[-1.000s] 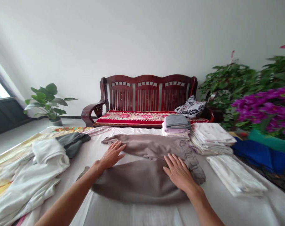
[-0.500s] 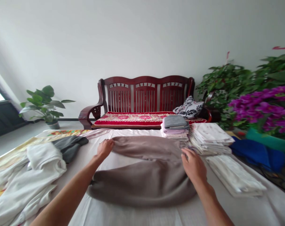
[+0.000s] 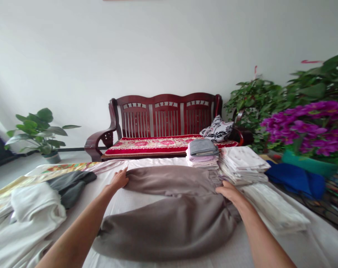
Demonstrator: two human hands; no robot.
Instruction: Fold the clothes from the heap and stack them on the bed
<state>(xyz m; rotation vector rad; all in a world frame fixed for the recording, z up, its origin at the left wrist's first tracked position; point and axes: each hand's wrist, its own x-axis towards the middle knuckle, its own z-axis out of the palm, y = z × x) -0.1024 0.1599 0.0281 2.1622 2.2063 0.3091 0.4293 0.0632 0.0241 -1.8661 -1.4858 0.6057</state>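
Note:
A taupe-brown garment (image 3: 169, 212) lies spread on the white-covered table (image 3: 311, 245) in front of me. Its far part is folded over into a band. My left hand (image 3: 119, 180) is closed on the left end of that band. My right hand (image 3: 227, 190) grips the band's right end, near the ruffled waistband, with the fingers curled into the cloth. Both arms reach forward across the garment.
A heap of white clothes (image 3: 23, 219) and a dark grey piece (image 3: 70, 184) lie at the left. Folded stacks (image 3: 202, 154) and white folded linens (image 3: 244, 163) sit at the far right, a blue cloth (image 3: 294, 178) beyond. A red wooden bench (image 3: 163, 130) and potted plants (image 3: 311, 123) stand behind.
Both hands went from lying flat on the garment to the ends of its far folded part and closed on them. The camera view has shifted a little.

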